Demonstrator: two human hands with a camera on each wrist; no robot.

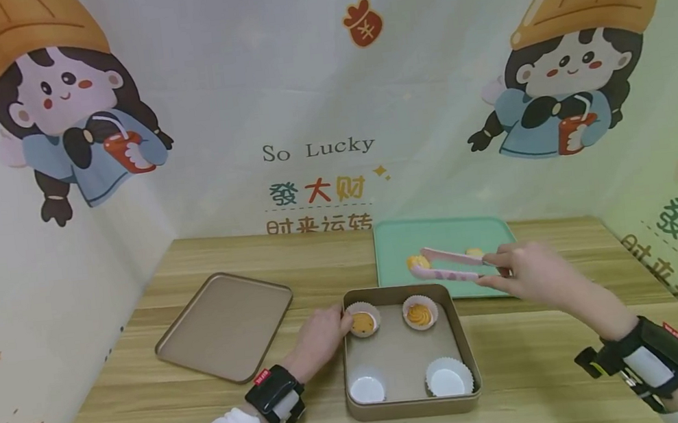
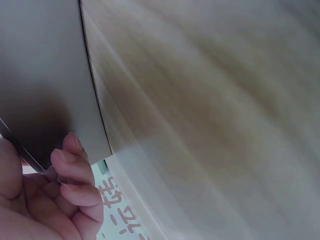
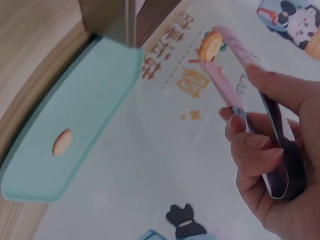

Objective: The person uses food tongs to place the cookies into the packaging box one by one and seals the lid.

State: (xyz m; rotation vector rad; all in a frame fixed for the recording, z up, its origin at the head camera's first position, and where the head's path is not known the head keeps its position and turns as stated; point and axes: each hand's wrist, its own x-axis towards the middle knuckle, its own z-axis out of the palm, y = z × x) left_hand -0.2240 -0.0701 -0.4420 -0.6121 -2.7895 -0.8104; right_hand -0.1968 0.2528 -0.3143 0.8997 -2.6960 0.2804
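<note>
My right hand point(image 1: 535, 277) holds pink-tipped tongs point(image 1: 445, 274), whose tips pinch a golden swirled cookie point(image 1: 417, 263) above the green tray. Thumb and curled fingers press the tongs' arms in the right wrist view. At its back left corner, a square bronze baking tin point(image 1: 415, 407) is gripped by my left hand point(image 1: 320, 341), the fingertips point(image 2: 72, 165) lying against the outer wall. Inside the tin, a cookie point(image 1: 419, 314) sits in the back right paper cup and another cookie point(image 1: 362, 323) in the back left one. The two front paper cups point(image 1: 449, 377) hold nothing.
Behind the tin lies the green tray point(image 1: 440, 230), with one more cookie point(image 3: 62, 142) on it. A flat bronze tray point(image 1: 223, 327) rests on the wooden table point(image 1: 137, 412) at the left. A printed cloth point(image 1: 314, 90) hangs behind the table.
</note>
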